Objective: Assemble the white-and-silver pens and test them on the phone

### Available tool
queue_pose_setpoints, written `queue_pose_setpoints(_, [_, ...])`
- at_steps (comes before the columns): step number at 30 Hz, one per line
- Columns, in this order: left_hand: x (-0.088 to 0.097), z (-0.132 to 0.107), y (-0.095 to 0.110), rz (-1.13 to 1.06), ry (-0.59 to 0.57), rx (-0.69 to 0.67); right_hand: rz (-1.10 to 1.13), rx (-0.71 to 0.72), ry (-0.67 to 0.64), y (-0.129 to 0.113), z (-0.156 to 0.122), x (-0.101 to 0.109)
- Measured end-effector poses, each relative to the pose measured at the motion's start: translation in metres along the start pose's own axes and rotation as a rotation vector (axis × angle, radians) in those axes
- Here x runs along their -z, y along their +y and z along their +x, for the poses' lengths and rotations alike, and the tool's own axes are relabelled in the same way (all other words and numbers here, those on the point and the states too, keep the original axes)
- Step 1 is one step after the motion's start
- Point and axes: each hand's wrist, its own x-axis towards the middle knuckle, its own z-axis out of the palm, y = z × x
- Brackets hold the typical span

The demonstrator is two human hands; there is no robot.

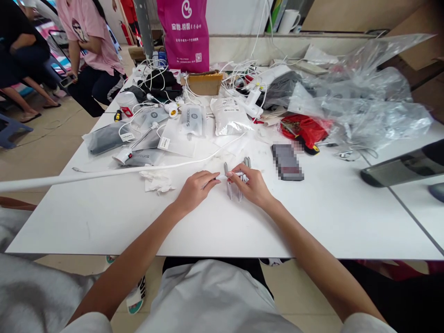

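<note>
My left hand (pixel 194 188) and my right hand (pixel 254 186) meet low over the white table (pixel 222 231). Between them is a slim white pen (pixel 222 177), lying roughly sideways. My right fingers pinch it, and the fingertips of my left hand close on its left end, where a small dark part shows. Several more grey and clear pens (pixel 229 188) lie side by side on the table under and behind my right hand, which partly hides them.
A crumpled tissue (pixel 157 181) and a white cable (pixel 149 167) lie left of my hands. A phone (pixel 287 162) rests to the right, with a dark cylinder (pixel 398 165) farther right. Packets (pixel 231 115), tangled cables and plastic wrap (pixel 367 106) fill the back. A person (pixel 88 46) sits back left.
</note>
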Motion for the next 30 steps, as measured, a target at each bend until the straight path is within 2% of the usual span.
queue_pose_setpoints(8, [0.003, 0.001, 0.0, 0.014, 0.04, -0.016, -0.085, 0.283, -0.031, 0.003, 0.0, 0.002])
queue_pose_setpoints(13, [0.007, 0.002, 0.004, 0.055, 0.04, -0.001, -0.168, 0.277, -0.065, 0.008, 0.002, 0.003])
queue_pose_setpoints(20, [0.011, 0.004, 0.005, 0.114, 0.062, -0.079, -0.248, 0.307, -0.091, 0.007, 0.001, 0.001])
queue_pose_setpoints(25, [0.019, 0.01, 0.004, 0.204, 0.057, -0.043, -0.312, 0.392, -0.055, 0.008, 0.003, 0.0])
queue_pose_setpoints(30, [0.025, 0.017, 0.006, 0.128, 0.052, -0.05, -0.321, 0.44, -0.03, 0.007, 0.006, 0.003])
